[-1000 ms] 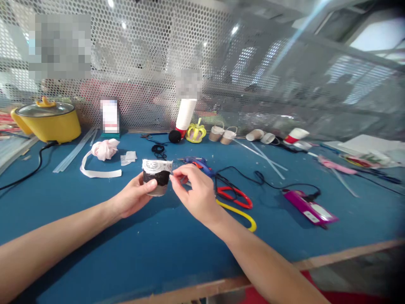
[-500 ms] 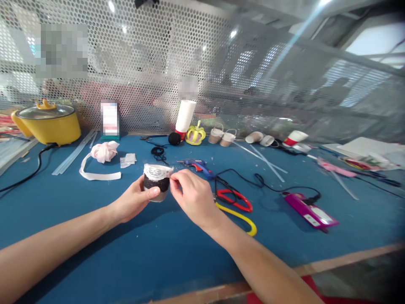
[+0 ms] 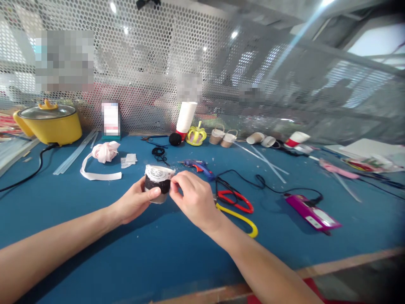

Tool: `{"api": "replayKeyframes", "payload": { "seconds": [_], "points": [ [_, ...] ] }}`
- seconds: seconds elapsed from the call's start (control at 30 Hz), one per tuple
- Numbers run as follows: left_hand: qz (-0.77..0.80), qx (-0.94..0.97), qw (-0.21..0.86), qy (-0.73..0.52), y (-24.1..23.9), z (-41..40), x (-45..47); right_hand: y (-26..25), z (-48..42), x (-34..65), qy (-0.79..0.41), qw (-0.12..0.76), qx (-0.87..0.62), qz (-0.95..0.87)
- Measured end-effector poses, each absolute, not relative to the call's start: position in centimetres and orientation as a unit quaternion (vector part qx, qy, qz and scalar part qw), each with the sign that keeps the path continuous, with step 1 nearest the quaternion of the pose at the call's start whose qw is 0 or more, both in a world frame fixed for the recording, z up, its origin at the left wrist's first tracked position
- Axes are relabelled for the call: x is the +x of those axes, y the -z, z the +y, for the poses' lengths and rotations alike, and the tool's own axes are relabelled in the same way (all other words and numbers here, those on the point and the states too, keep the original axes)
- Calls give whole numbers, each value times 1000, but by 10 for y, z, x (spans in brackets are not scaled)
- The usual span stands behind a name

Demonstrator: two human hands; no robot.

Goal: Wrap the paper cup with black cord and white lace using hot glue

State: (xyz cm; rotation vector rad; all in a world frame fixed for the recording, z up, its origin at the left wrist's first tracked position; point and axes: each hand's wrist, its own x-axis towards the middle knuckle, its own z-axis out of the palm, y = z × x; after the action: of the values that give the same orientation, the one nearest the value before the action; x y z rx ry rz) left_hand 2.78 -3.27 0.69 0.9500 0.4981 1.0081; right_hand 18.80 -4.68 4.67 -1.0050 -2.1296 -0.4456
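Observation:
A small paper cup (image 3: pixel 160 197) is in my left hand (image 3: pixel 134 202), thumb across its front and fingers behind. Black cord or yarn (image 3: pixel 162 185) bands its middle, and white lace (image 3: pixel 158 173) circles the upper part below the rim. My right hand (image 3: pixel 193 198) is closed in a pinch at the cup's right side, where lace and black band meet its fingertips. What lies between those fingertips is hidden. Beyond the cup lie a blue hot glue gun (image 3: pixel 199 166) and a loose coil of black cord (image 3: pixel 158 152). Red-and-yellow-handled scissors (image 3: pixel 236 200) rest beside my right wrist.
A purple power strip (image 3: pixel 311 215) sits to the right, cables trailing. Along the mesh panel (image 3: pixel 142 71) stand a yellow electric pot (image 3: pixel 55 124), a phone (image 3: pixel 110 119), stacked paper cups (image 3: pixel 186 116) and small handled buckets (image 3: pixel 228 139). White ribbon (image 3: pixel 104 175) lies at left.
The view has shifted very slightly. Both hands keep their grip at the cup, with hardly any visible movement.

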Motion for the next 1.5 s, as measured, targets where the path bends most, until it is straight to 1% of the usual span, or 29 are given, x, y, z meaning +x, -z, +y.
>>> {"api": "replayKeyframes", "payload": {
  "seconds": [0.1, 0.17, 0.2, 0.27, 0.37, 0.53, 0.93, 1.17, 1.27, 1.43, 1.5],
  "points": [
    [253, 462, 705, -475, -6, -31, 26, -46, -47, 188, 92, 403, -388, -824],
    [287, 499, 658, -486, -7, -29, 25, -47, -47, 189, 31, 441, -392, -807],
    [303, 523, 631, -487, -7, -28, 25, -47, -47, 189, 21, 458, -394, -796],
    [324, 570, 578, -485, -8, -28, 24, -49, -48, 189, 42, 482, -397, -780],
    [342, 615, 530, -473, -9, -30, 24, -50, -47, 188, 59, 471, -384, -792],
    [365, 644, 493, -457, -9, -33, 24, -49, -45, 188, -24, 441, -368, -818],
    [391, 667, 461, -435, -9, -40, 24, -46, -45, 185, -97, 439, -366, -814],
    [399, 715, 365, -444, -9, -39, 22, -45, -45, 184, -116, 450, -371, -804],
    [378, 701, 383, -467, -9, -37, 22, -45, -45, 184, -116, 462, -372, -796],
    [379, 572, 487, -540, -11, -24, 15, -47, -44, 186, -73, 484, -345, -801],
    [353, 545, 517, -558, -13, -16, 10, -48, -43, 186, -47, 482, -332, -810]
  ]
}}
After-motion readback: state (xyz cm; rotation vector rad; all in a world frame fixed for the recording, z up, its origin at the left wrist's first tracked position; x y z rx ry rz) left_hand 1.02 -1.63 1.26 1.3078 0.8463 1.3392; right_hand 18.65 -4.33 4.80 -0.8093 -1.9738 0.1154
